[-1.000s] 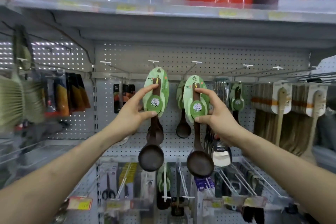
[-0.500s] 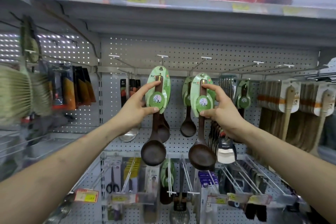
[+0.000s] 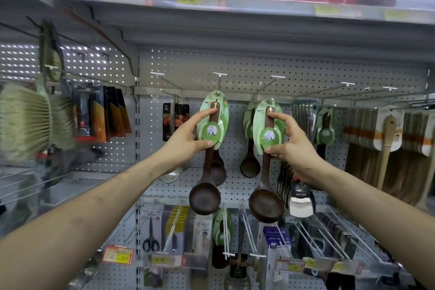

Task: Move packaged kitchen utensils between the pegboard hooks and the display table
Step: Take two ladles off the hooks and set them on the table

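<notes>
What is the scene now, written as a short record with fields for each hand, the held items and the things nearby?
Left hand: pinches the green card of the left ladle, forefinger above, thumb below
Right hand: pinches the card of the right ladle the same way
Ladles: dark wood, upright, bowls down, in front of the pegboard
On hooks: cannot tell for either
Behind: more ladles of the same kind
Right side: wooden spatulas
Left side: brush
</notes>
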Tool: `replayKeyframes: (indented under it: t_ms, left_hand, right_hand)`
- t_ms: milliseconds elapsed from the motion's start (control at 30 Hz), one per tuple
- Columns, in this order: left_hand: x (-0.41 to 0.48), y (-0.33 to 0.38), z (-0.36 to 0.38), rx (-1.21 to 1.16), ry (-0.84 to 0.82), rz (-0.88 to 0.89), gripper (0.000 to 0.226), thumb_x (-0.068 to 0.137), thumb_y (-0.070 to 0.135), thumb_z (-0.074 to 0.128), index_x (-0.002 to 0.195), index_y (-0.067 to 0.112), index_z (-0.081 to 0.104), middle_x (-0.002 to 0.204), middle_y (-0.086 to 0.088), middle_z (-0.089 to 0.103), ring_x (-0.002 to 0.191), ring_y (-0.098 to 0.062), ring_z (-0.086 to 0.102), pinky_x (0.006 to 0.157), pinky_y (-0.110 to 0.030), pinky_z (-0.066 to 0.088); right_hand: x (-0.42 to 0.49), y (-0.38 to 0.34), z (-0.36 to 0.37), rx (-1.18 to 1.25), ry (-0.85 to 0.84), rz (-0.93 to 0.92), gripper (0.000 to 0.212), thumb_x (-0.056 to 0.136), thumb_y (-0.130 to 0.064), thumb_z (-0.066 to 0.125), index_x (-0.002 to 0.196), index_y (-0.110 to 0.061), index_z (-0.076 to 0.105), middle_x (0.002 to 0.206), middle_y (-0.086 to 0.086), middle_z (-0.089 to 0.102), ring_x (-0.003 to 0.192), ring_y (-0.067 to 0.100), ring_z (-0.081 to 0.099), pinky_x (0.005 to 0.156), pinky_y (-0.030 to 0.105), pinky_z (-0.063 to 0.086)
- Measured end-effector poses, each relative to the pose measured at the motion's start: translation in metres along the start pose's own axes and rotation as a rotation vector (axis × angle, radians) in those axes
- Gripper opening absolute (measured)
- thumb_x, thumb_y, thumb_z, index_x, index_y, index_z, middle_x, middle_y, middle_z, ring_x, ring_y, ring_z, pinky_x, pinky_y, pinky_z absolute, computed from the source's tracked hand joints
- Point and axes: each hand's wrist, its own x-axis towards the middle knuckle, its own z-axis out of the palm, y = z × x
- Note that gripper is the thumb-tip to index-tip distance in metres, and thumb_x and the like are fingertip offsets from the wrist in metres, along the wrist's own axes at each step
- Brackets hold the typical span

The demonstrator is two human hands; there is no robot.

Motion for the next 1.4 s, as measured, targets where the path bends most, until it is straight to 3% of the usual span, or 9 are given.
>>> replayKeyframes:
  t_ms: [333,467,567,633,733,1000,1233,1400]
  left_hand:
    - [0.031,-0.032,0.001,0.035,0.003,-0.019,0.085,0.092,-0.017,0.068,0.150,0.042,0.050,0.154,0.025,0.045,0.125,-0.016,0.068,0.104,-0.033,0.058]
    - [0.046,-0.050,0.003,0.026,0.013,-0.012,0.083,0.092,-0.018,0.067,0.151,0.038,0.050,0.144,0.032,0.051,0.125,-0.013,0.068,0.106,-0.031,0.056]
    - [0.053,-0.063,0.003,0.043,0.031,0.024,0.081,0.092,-0.018,0.066,0.152,0.033,0.048,0.148,0.024,0.051,0.124,-0.012,0.068,0.101,-0.024,0.056]
    - [0.056,-0.071,0.002,0.060,0.038,0.049,0.080,0.092,-0.017,0.067,0.152,0.032,0.048,0.152,0.020,0.049,0.124,-0.011,0.067,0.098,-0.021,0.055]
    - [0.059,-0.078,0.002,0.082,0.046,0.077,0.079,0.093,-0.016,0.067,0.152,0.033,0.048,0.153,0.023,0.047,0.126,-0.008,0.065,0.099,-0.020,0.054]
    - [0.064,-0.093,0.008,0.054,0.075,0.088,0.082,0.094,-0.014,0.067,0.152,0.041,0.048,0.158,0.007,0.048,0.135,-0.015,0.061,0.112,-0.037,0.053]
    - [0.055,-0.095,0.006,0.053,0.069,0.090,0.085,0.095,-0.016,0.063,0.155,0.042,0.046,0.161,0.010,0.045,0.140,-0.017,0.057,0.116,-0.040,0.050]
    - [0.037,-0.097,0.002,0.060,0.089,0.041,0.087,0.094,-0.017,0.062,0.156,0.041,0.042,0.158,0.003,0.047,0.127,-0.017,0.065,0.111,-0.040,0.053]
  right_hand:
    - [0.040,0.033,-0.002,-0.036,0.019,-0.012,0.085,0.089,0.026,0.060,0.140,-0.042,0.055,0.148,-0.003,0.047,0.111,0.036,0.071,0.080,0.041,0.066]
    - [0.065,0.052,-0.001,-0.093,0.013,-0.027,0.084,0.091,0.024,0.059,0.146,-0.038,0.047,0.138,-0.011,0.056,0.117,0.027,0.068,0.079,0.029,0.063]
    - [0.079,0.069,-0.002,-0.157,0.015,-0.066,0.082,0.093,0.023,0.058,0.150,-0.035,0.043,0.138,-0.010,0.058,0.125,0.014,0.064,0.088,0.025,0.062]
    - [0.087,0.080,-0.003,-0.176,0.020,-0.080,0.082,0.093,0.022,0.058,0.150,-0.035,0.043,0.139,-0.010,0.058,0.127,0.012,0.062,0.099,0.033,0.061]
    - [0.096,0.092,-0.004,-0.186,0.037,-0.102,0.081,0.093,0.023,0.057,0.150,-0.032,0.042,0.140,-0.005,0.058,0.126,0.012,0.063,0.103,0.041,0.061]
    - [0.121,0.114,0.003,-0.255,0.052,-0.191,0.082,0.093,0.018,0.062,0.143,-0.045,0.045,0.158,0.002,0.044,0.143,0.026,0.051,0.110,0.053,0.056]
    - [0.123,0.125,0.007,-0.296,0.057,-0.186,0.083,0.096,0.012,0.062,0.152,-0.046,0.040,0.163,0.004,0.039,0.145,0.025,0.049,0.116,0.047,0.052]
    - [0.108,0.121,0.007,-0.302,0.064,-0.127,0.092,0.092,0.015,0.062,0.158,-0.044,0.036,0.160,0.000,0.041,0.143,0.019,0.051,0.115,0.035,0.052]
